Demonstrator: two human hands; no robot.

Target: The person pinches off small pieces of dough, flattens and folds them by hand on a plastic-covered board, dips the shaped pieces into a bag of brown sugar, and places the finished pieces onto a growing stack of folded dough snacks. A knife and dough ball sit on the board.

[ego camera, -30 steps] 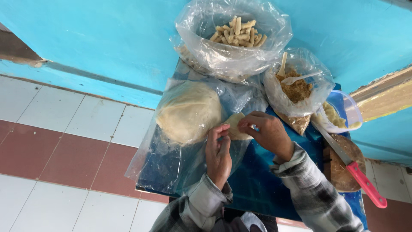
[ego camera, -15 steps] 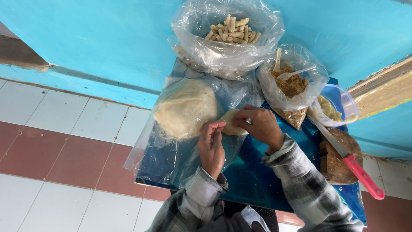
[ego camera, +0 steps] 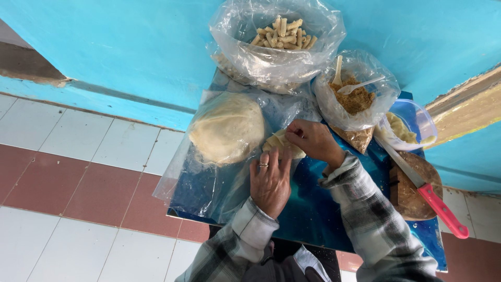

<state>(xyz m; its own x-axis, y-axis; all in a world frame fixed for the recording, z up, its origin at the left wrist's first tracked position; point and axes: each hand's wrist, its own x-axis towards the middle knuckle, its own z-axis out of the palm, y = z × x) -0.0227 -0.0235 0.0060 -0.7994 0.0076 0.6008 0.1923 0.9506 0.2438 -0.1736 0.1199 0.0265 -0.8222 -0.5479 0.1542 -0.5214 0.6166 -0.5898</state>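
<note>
- Head view: my left hand (ego camera: 270, 183) has come down flat since half a second ago; its fingers now lie spread on the wrapper (ego camera: 282, 145), pinning it to the blue table (ego camera: 318, 209).
- My right hand (ego camera: 314, 141) stays on the wrapper's far edge, fingers pinched narrow on the pale sheet. The wrapper has gone from lifted to lying on the table just right of the dough (ego camera: 227, 127), so I judge the folding or rolling is under way.
- The dough sits as a pale round lump under clear plastic.
- Behind it, a clear bag (ego camera: 276, 39) holds finished rolls (ego camera: 282, 32).
- To the right, a smaller bag (ego camera: 357, 91) holds brown filling with two spoons.
- A clear tub (ego camera: 412, 122) lies further right.
- A knife (ego camera: 422, 185) with a pink handle rests on a round board (ego camera: 412, 193).
- I see no labels or signs.
</note>
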